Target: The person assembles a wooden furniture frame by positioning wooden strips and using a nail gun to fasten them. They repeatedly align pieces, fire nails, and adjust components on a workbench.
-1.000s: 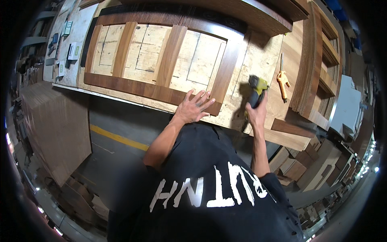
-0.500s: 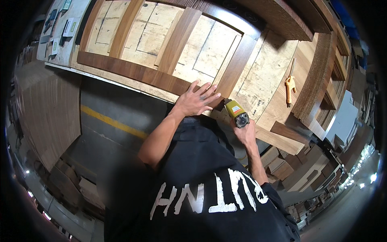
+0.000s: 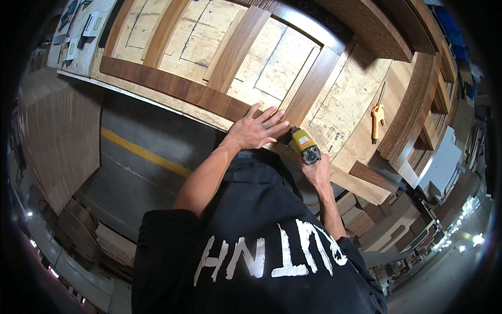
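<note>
My left hand (image 3: 256, 128) lies flat, fingers spread, on the corner of a dark wooden frame (image 3: 172, 86) that rests on a pale chipboard bench (image 3: 334, 112). My right hand (image 3: 316, 170) grips a yellow and black power tool (image 3: 305, 145), its nose pressed against the frame's corner right beside my left fingertips. The frame's upright rails run away from me across the bench.
An orange air blow gun (image 3: 376, 116) lies on the bench to the right. More dark wooden frames (image 3: 413, 115) are stacked at the right and far edge. A grey floor with a yellow line (image 3: 141, 153) lies below the bench. Wood panels (image 3: 57, 136) stand at left.
My right hand has brought the tool from the right in to the frame's corner beside my left hand. My left hand has stayed pressed on the frame.
</note>
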